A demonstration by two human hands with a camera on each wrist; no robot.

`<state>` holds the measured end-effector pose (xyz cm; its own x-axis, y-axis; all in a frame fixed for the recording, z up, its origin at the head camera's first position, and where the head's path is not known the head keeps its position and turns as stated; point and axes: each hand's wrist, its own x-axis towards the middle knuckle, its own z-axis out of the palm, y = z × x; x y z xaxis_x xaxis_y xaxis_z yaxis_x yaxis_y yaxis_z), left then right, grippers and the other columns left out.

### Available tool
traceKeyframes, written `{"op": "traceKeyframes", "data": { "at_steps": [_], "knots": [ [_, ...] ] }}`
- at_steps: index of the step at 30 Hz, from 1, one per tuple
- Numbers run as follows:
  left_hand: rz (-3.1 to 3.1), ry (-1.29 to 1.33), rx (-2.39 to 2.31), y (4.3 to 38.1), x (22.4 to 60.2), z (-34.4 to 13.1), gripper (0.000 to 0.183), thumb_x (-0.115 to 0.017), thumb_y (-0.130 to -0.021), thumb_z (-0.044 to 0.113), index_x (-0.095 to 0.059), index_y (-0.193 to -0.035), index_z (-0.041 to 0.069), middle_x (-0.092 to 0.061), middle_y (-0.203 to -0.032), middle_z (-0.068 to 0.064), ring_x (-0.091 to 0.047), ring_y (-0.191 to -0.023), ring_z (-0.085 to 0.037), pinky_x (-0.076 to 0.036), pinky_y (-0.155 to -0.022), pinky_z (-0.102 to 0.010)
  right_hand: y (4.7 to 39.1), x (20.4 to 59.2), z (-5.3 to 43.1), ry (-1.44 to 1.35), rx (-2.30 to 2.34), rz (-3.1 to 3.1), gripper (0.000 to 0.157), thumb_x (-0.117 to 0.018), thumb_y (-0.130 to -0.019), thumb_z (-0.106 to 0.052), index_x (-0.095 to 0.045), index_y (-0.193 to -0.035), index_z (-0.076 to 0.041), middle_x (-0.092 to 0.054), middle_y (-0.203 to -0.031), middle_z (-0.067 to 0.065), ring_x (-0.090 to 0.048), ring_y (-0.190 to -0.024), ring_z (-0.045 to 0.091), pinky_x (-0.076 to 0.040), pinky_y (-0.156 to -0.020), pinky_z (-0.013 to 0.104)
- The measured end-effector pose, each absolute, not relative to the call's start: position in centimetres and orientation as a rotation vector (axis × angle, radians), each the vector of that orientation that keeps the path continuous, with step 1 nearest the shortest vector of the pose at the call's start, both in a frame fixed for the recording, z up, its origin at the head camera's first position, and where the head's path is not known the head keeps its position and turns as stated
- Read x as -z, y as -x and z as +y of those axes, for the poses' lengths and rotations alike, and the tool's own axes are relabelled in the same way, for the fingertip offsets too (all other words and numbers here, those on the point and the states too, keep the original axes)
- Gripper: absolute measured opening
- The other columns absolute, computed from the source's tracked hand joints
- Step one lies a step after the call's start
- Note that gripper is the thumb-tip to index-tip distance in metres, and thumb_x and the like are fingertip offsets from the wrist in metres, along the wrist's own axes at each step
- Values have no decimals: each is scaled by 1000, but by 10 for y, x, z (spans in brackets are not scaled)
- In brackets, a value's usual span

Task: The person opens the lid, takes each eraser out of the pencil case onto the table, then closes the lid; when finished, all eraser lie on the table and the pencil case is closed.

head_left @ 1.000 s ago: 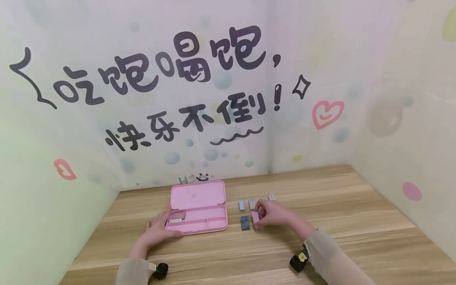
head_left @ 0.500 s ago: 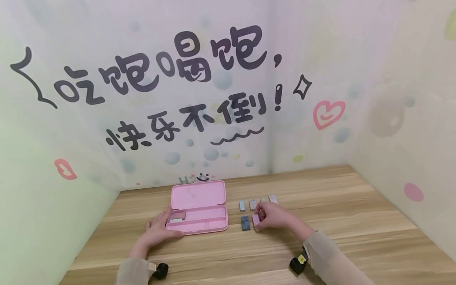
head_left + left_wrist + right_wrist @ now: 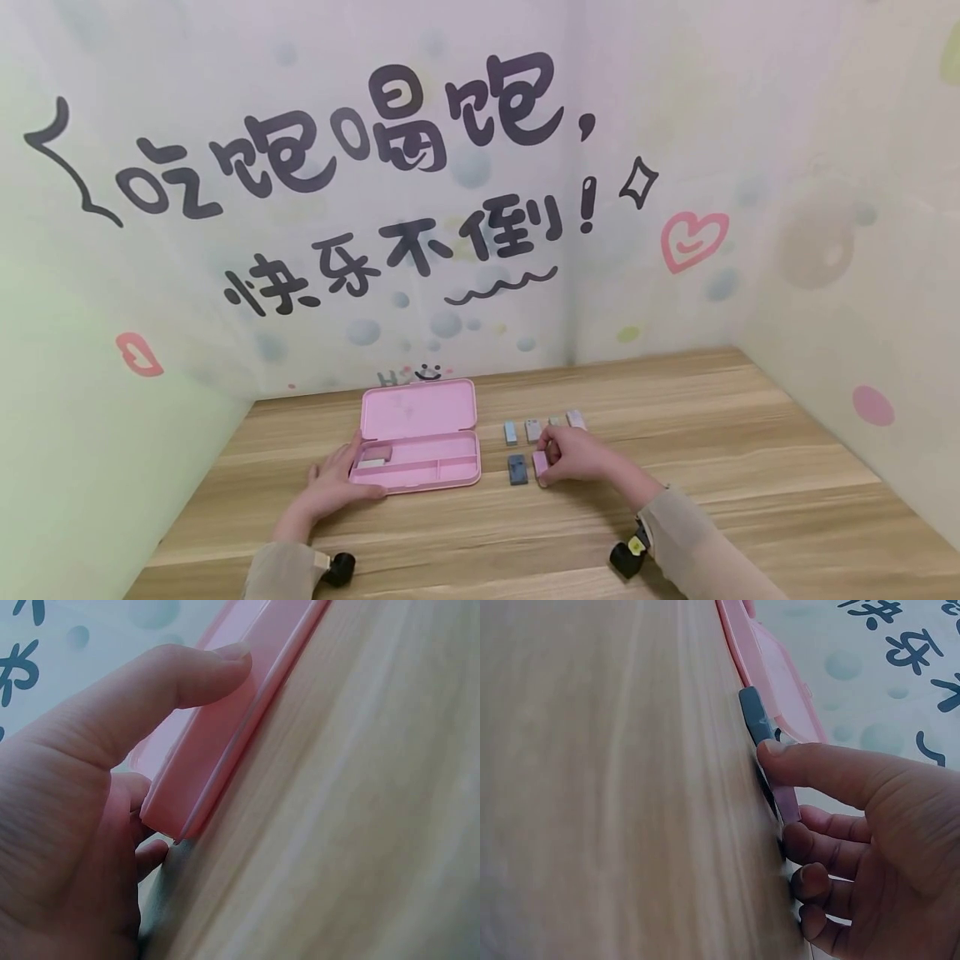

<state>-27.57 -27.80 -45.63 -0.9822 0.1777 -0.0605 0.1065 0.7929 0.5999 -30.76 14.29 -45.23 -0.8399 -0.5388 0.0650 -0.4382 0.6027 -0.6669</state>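
Note:
An open pink pencil case (image 3: 459, 479) lies on the table, its lid (image 3: 418, 410) raised at the back. My left hand (image 3: 330, 485) holds its left end, the thumb against the front wall and the fingers around the far side. A brownish block and a white block (image 3: 372, 463) sit in its rear left compartment. My right hand (image 3: 576, 454) pinches a small pink block (image 3: 541, 467) between thumb and fingers, low at the tabletop. Just left of that block lies a dark blue-grey block (image 3: 517, 469). The right wrist view shows the thumb on the pink block (image 3: 786, 801).
Behind the right hand runs a row of small blocks: light blue (image 3: 511, 432), speckled grey (image 3: 533, 430), a greenish one (image 3: 554, 422) partly hidden, and pale pink-grey (image 3: 575, 418). Printed walls enclose the wooden table (image 3: 480, 550) at the back and sides.
The pink block has come down flatter beside the dark block, with my right hand still on it. The greenish block behind the hand now shows. My left hand stays on the case.

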Motion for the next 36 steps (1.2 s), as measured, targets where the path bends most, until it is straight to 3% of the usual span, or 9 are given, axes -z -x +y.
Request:
{"op": "traceKeyframes", "data": {
  "at_steps": [13, 23, 36],
  "knots": [
    [2860, -218, -956, 276, 456, -277, 118, -81, -72, 47, -10, -154, 0, -19, -152, -34, -12, -141, -49, 8, -103, -71, 306, 450, 142, 777, 1069, 2669, 42, -86, -68, -15, -57, -97, -5, -54, -70, -1, -48, -64, 12, -39, -57, 28],
    [2863, -212, -958, 276, 455, -278, 119, -81, -72, 47, -10, -155, 2, -19, -153, -33, -11, -141, -49, 8, -104, -70, 308, 441, 141, 773, 1083, 2634, 39, -81, -74, -14, -57, -102, -4, -55, -69, -1, -48, -60, 11, -40, -55, 26],
    [2886, -243, -935, 274, 455, -277, 117, -81, -72, 45, -11, -154, 1, -21, -152, -33, -15, -140, -50, 6, -103, -72, 326, 409, 87, 938, 833, 2673, 31, -76, -82, -21, -62, -108, -11, -56, -74, -4, -51, -62, 9, -43, -59, 28]
  ]
}}
